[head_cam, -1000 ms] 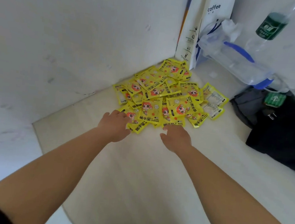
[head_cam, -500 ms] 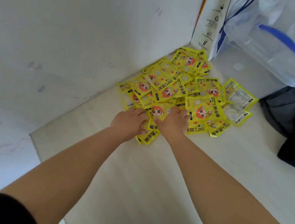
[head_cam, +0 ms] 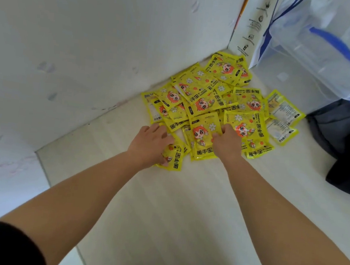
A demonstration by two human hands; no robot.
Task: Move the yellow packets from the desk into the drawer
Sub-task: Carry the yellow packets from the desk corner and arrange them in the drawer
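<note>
A heap of several yellow packets (head_cam: 213,97) with a red-haired cartoon figure lies on the pale desk (head_cam: 182,209), pushed into the corner against the wall. My left hand (head_cam: 150,143) sits at the heap's near left edge, its fingers and thumb curled round the nearest yellow packet (head_cam: 176,157). Just right of it, my right hand (head_cam: 227,144) grips the right edge of another yellow packet (head_cam: 202,135) at the front of the heap. No drawer is in view.
A white wall (head_cam: 69,55) runs along the desk's left side. A white paper bag (head_cam: 249,29) stands behind the heap, with a clear plastic bag with blue handles (head_cam: 331,54) beside it. Dark fabric (head_cam: 346,156) lies on the right.
Both hands reached forward from just short of the heap onto its front edge and closed on packets. The camera moved in closer.
</note>
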